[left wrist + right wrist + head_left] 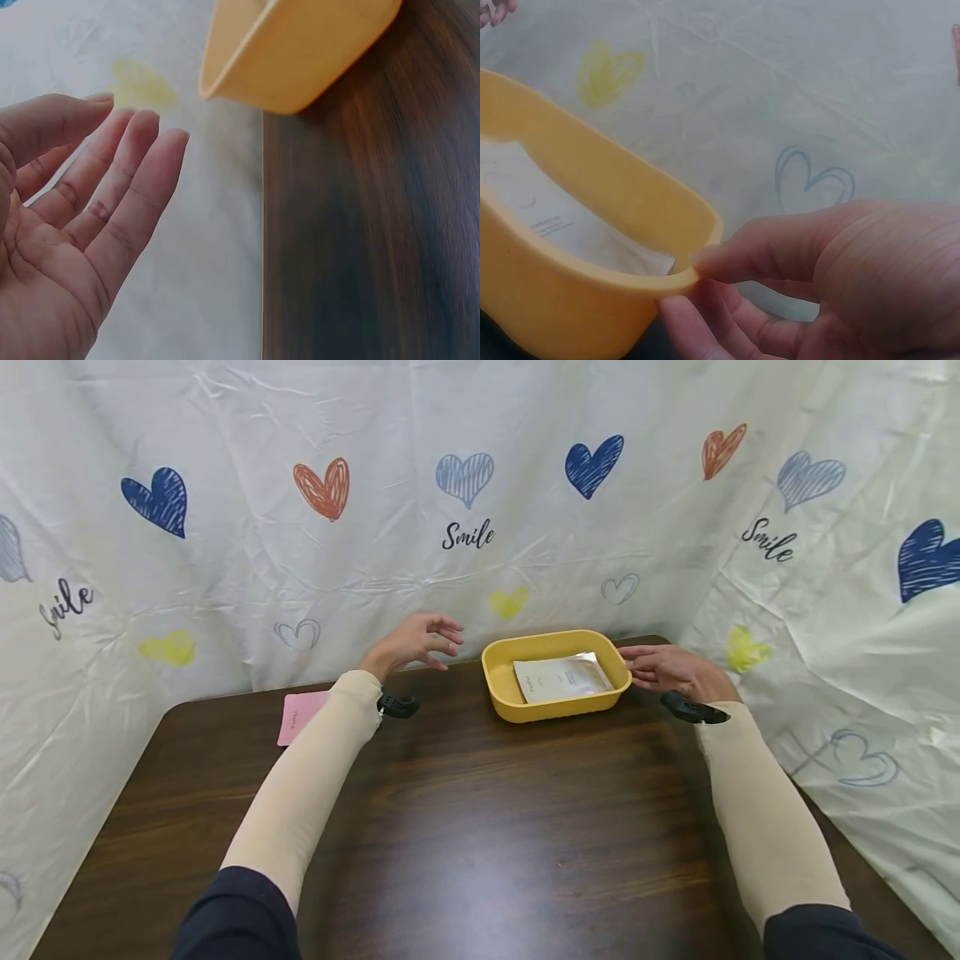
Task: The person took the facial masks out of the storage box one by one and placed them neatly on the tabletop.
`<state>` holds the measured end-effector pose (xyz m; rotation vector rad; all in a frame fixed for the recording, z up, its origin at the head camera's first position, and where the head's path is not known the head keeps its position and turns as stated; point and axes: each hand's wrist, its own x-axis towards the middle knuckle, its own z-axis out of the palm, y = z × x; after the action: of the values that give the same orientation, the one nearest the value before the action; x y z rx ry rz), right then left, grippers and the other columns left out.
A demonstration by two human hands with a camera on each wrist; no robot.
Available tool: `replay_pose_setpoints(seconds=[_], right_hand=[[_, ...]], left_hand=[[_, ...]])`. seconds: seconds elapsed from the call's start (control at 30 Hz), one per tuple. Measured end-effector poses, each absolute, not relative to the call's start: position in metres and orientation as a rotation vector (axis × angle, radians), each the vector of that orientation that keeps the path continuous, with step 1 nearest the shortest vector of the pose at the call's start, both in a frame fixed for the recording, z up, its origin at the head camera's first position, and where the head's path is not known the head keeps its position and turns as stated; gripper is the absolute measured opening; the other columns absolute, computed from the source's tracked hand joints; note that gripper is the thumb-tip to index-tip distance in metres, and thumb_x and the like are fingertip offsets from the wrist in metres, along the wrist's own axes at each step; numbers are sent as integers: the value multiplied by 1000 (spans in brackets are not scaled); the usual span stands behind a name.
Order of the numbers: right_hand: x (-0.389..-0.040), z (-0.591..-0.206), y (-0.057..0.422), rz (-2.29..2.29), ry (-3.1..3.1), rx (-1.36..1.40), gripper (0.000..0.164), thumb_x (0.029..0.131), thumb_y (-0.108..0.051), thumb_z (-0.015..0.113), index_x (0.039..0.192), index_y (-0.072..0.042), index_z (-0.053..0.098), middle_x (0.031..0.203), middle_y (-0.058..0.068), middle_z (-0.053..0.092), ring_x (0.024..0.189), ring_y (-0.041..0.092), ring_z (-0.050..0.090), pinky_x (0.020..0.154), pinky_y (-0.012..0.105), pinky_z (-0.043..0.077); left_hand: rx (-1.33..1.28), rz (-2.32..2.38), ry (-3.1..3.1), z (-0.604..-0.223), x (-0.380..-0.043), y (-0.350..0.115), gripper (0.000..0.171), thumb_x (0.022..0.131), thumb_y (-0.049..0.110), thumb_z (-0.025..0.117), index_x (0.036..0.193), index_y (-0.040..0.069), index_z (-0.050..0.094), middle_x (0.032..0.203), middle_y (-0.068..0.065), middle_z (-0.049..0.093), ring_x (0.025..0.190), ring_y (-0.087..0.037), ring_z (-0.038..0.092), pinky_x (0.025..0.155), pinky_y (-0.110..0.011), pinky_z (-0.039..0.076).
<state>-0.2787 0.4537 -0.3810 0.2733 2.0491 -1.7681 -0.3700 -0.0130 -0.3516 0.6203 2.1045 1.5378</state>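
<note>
A yellow plastic basket [558, 708] stands at the table's far edge, with a white and silver flat packet [562, 678] lying inside it. My right hand [670, 667] is at the basket's right end. In the right wrist view its thumb [761, 247] lies on the rim, and the fingers curl below the lip against the outer wall. My left hand [416, 642] hovers to the left of the basket, apart from it. Its fingers [139, 195] are loosely bent and hold nothing.
A pink flat packet [300, 714] lies on the dark wooden table [480, 827] at the left, partly hidden by the left forearm. White cloth [390, 535] printed with hearts hangs behind the table and at both sides. Each wrist wears a black camera [397, 706].
</note>
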Motion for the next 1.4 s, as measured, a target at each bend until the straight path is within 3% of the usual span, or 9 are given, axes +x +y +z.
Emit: replay_pose_setpoints(seconds=[0.07,0.27,0.4,0.53,0.67,0.77,0.93,1.1,1.4], right_hand=[[-279,-381,453,-1763,2054,274,63,104,-12,58,159,-6,30,112,-8,70,96,9,67,97,31,55],[-279,-383,454,-1804,2014,273,62,104,-11,58,159,-5,31,111,-7,73,94,10,69,94,30,57],[-279,-383,456,-1820,2004,260,63,104,-11,58,159,-5,30,112,-6,73,96,10,69,92,30,58],[-279,-383,456,-1798,2031,258,62,104,-12,57,160,-6,30,114,-7,72,97,9,69,89,28,58],[-278,-382,456,-1790,2032,263,62,105,-11,56,160,-7,29,116,-7,71,99,9,69,94,30,56],[-278,-382,456,-1794,2029,274,61,105,-12,56,160,-8,31,115,-7,71,99,10,69,97,31,55],[-278,-382,455,-1827,1998,277,60,105,-11,56,159,-6,31,109,-6,74,93,9,69,90,28,58],[-277,-381,455,-1841,1988,289,60,105,-10,56,159,-5,31,106,-5,74,90,9,69,86,26,59],[-276,-379,451,-1831,2018,329,60,103,-10,59,158,-7,35,117,-2,70,97,11,68,94,30,57]], left_hand=[[626,1543,2098,-350,-369,-7,38,97,-1,64,134,4,59,129,-20,61,109,-35,65,89,-58,57],[643,1555,2072,-349,-368,10,39,96,-4,63,134,3,59,132,-26,59,116,-43,61,81,-46,62],[661,1559,2042,-348,-368,20,41,95,-5,64,134,2,59,134,-28,57,118,-48,60,81,-45,62],[683,1545,2027,-347,-368,31,41,94,-5,65,134,1,59,136,-31,56,112,-41,65,88,-51,59],[706,1526,2024,-347,-367,42,40,95,-4,64,135,1,58,137,-31,55,106,-31,68,94,-56,55],[722,1525,2008,-348,-366,50,39,96,-5,62,135,-1,58,137,-32,55,113,-38,64,96,-57,54],[730,1527,1974,-349,-364,65,41,96,-7,60,137,-5,56,130,-27,59,122,-44,58,95,-54,55],[762,1484,1976,-352,-364,79,42,96,-6,61,138,-7,53,136,-31,55,128,-47,53,96,-53,55],[828,1372,2024,-358,-366,100,44,97,-1,64,139,-7,53,141,-30,53,123,-37,58,102,-59,49]])
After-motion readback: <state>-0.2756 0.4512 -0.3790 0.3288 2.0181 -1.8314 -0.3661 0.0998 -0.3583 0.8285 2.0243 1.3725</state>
